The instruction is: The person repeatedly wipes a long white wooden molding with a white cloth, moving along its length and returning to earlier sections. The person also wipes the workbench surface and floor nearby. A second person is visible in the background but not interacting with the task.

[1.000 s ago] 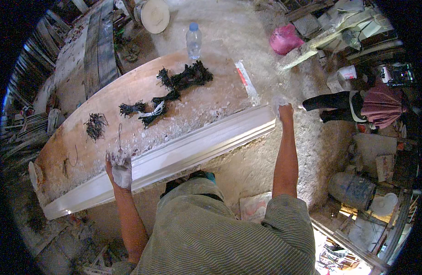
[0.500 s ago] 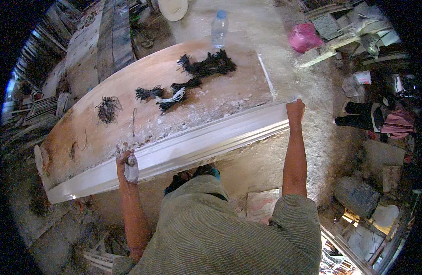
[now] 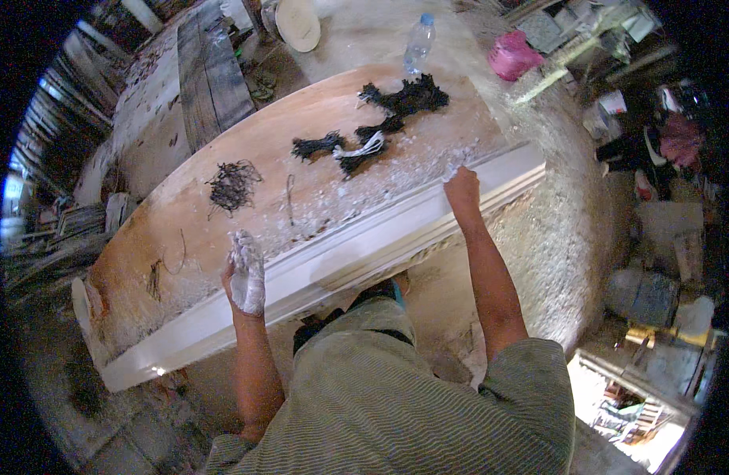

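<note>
Dusty workshop floor all around, with a long wooden workbench [image 3: 301, 158] tilted across the middle and covered in white plaster crumbs. Along its near edge lies a long white plaster moulding [image 3: 341, 261], running from the lower left up to the right.

Left hand [image 3: 246, 273], caked in white plaster, rests on the top edge of the moulding around its left-middle part, fingers fairly closed and pointing up; can't really tell whether it grips anything. Right hand [image 3: 462, 186] is set on the moulding's upper edge further toward the right end, fingers curled over the edge, arm stretched out straight.

On the bench behind the moulding: a few dark fibre bundles [image 3: 380, 119] with a pale strip among them near the far right, and a looser dark tangle [image 3: 231, 184] further left, well apart from both hands.

Past the bench, a clear plastic bottle with a blue cap [image 3: 418, 43] stands upright on the floor, a round pale plate-like disc [image 3: 299, 22] sits to its left, and a pink bag-like lump [image 3: 513, 57] to its right. A grey plank [image 3: 210, 79] lies off the bench's far left.
</note>
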Tool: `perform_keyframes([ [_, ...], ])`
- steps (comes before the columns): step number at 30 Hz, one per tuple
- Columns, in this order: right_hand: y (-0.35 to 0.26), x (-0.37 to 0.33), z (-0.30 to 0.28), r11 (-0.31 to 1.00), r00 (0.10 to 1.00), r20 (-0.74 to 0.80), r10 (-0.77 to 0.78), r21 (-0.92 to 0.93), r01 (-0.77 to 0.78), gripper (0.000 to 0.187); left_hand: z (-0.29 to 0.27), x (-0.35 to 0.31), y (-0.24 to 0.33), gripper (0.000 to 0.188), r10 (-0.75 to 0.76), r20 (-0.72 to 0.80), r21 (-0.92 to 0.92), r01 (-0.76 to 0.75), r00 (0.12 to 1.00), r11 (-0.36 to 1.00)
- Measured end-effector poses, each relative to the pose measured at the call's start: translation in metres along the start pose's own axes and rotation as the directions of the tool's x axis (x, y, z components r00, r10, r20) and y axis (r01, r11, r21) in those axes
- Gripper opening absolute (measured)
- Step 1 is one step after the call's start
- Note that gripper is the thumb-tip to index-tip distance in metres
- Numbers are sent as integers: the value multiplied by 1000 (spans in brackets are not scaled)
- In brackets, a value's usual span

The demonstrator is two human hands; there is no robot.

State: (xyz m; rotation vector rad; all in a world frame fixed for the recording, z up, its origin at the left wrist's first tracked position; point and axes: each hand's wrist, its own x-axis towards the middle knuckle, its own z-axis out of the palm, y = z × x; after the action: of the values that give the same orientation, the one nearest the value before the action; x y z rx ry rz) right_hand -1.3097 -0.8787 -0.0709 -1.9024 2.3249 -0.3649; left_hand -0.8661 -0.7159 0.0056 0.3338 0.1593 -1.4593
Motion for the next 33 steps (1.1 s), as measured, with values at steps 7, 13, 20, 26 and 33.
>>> perform_keyframes([
  [7,-161,-122,28,989,1000,-30,5,147,0,14,-63,-43,135,21,-133,-47,121,137,990,983],
  [13,-260,-193,60,947,997,80,22,318,-47,17,-123,-60,199,14,-16,-307,263,100,952,960],
  [20,-310,-199,98,912,864,352,-361,325,249,27,-130,-27,186,18,-39,-101,232,62,994,971],
  [26,-377,-251,54,556,733,-7,-680,646,522,27,-126,10,131,28,-95,-95,105,105,991,989],
  [33,-335,-210,8,524,460,261,-849,531,666,17,-137,87,123,32,-24,-226,-51,13,974,999],
])
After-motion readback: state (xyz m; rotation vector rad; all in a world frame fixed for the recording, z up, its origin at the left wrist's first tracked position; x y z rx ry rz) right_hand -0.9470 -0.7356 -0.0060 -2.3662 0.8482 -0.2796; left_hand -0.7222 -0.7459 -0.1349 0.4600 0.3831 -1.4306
